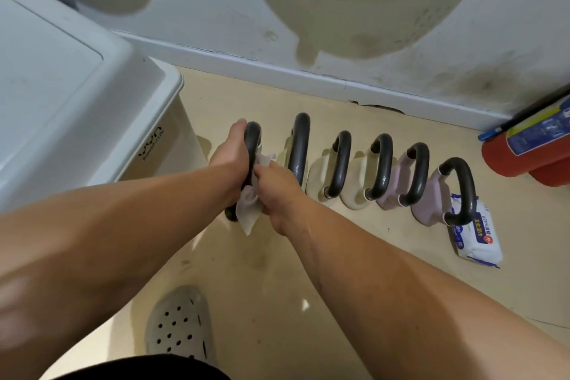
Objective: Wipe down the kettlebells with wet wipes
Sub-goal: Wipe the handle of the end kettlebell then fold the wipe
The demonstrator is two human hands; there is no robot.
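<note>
Six kettlebells (382,168) are standing in a row on the floor (370,281) along the wall (209,9), with a wipes pack (478,239) lying just beside the rightmost. The left hand (229,160) is gripping the leftmost kettlebell's handle (253,135), and the right hand (277,191) is pinching a wet wipe (246,215) against it.

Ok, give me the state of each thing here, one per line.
Left hand: grips handle of first kettlebell.
Right hand: holds crumpled wipe against that handle.
Other kettlebells: upright in a row, untouched.
Wipe pack: flat on floor.
Extinguisher: on its side.
</note>
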